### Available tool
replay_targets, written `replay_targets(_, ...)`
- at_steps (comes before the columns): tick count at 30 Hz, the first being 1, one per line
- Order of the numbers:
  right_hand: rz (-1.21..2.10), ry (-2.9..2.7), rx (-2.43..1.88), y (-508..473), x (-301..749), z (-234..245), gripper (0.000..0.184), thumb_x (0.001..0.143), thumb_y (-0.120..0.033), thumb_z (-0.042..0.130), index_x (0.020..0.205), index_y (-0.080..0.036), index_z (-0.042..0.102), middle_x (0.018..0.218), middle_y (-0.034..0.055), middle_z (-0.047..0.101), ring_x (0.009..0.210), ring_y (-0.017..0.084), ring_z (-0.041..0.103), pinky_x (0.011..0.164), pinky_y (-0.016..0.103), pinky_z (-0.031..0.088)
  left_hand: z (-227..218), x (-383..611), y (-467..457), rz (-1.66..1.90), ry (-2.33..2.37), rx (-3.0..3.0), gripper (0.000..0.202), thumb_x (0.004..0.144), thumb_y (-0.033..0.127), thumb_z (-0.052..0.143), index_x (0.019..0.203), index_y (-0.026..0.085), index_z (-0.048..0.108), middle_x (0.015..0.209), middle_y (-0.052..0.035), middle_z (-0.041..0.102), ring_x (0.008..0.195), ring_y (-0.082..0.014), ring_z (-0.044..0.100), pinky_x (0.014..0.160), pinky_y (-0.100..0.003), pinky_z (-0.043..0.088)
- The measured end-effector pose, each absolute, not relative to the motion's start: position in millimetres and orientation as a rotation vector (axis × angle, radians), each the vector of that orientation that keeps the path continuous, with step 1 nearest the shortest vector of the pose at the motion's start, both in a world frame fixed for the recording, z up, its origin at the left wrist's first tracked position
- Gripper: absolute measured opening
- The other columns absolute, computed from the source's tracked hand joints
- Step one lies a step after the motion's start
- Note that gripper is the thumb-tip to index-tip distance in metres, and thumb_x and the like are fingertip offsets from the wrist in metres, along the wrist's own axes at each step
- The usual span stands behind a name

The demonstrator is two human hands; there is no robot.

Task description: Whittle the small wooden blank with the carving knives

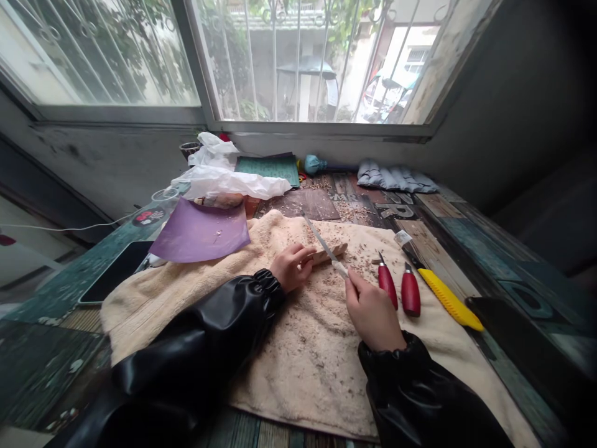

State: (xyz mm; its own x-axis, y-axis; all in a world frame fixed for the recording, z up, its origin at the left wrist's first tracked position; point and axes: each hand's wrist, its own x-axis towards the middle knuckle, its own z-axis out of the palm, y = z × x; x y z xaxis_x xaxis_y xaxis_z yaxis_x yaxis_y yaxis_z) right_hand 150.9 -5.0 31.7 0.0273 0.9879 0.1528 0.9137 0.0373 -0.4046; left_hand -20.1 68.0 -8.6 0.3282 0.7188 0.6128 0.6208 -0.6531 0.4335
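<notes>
My left hand (293,266) is closed on a small piece of wood (330,254) that lies on a beige towel (298,348) strewn with shavings. My right hand (370,311) grips the handle of a long thin metal file (321,239), whose blade runs up and left across the wood. Both arms wear glossy black sleeves.
Two red-handled carving knives (398,287) and a yellow-handled tool (450,302) lie on the towel to the right. A purple sheet (200,235), a white plastic bag (228,177), a green cutting mat (270,168) and a dark tablet (116,270) lie left and behind. A barred window is beyond.
</notes>
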Motion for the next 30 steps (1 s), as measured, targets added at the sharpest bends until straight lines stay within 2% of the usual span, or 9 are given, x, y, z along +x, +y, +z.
replay_targets(17, 0.183, -2.032, -2.047, -10.1, 147.3, 35.6, 0.036, 0.083, -0.026, 0.033, 0.112, -0.021, 0.052, 0.068, 0.0077, 0.063, 0.059, 0.02, 0.053, 0.047, 0.026, 0.027, -4.8, -19.8, 65.6, 1.167, 1.231, 2.508, 0.021, 0.075, 0.018, 0.047, 0.093, 0.019, 0.057, 0.078, -0.0031, 0.053, 0.064, -0.0089, 0.05, 0.062, -0.021, 0.045)
replay_targets(24, 0.172, -2.071, -2.125, -11.1, 144.6, 38.5, 0.031, 0.084, -0.026, 0.034, 0.109, -0.024, 0.052, 0.067, 0.0035, 0.062, 0.054, 0.013, 0.051, 0.045, 0.023, 0.022, -4.2, -18.0, 64.7, 1.181, 1.284, 2.512, 0.019, 0.075, 0.018, 0.048, 0.092, 0.019, 0.057, 0.079, -0.0026, 0.054, 0.064, -0.0086, 0.051, 0.061, -0.02, 0.045)
replay_targets(30, 0.274, -2.126, -2.122, -8.1, 144.9, 35.0, 0.033, 0.084, -0.022, 0.033, 0.111, -0.02, 0.051, 0.068, 0.0042, 0.062, 0.06, 0.014, 0.054, 0.048, 0.023, 0.026, -4.4, -18.9, 66.7, 1.161, 1.212, 2.526, 0.019, 0.076, 0.018, 0.047, 0.094, 0.018, 0.055, 0.08, -0.0031, 0.053, 0.065, -0.0089, 0.051, 0.062, -0.021, 0.046)
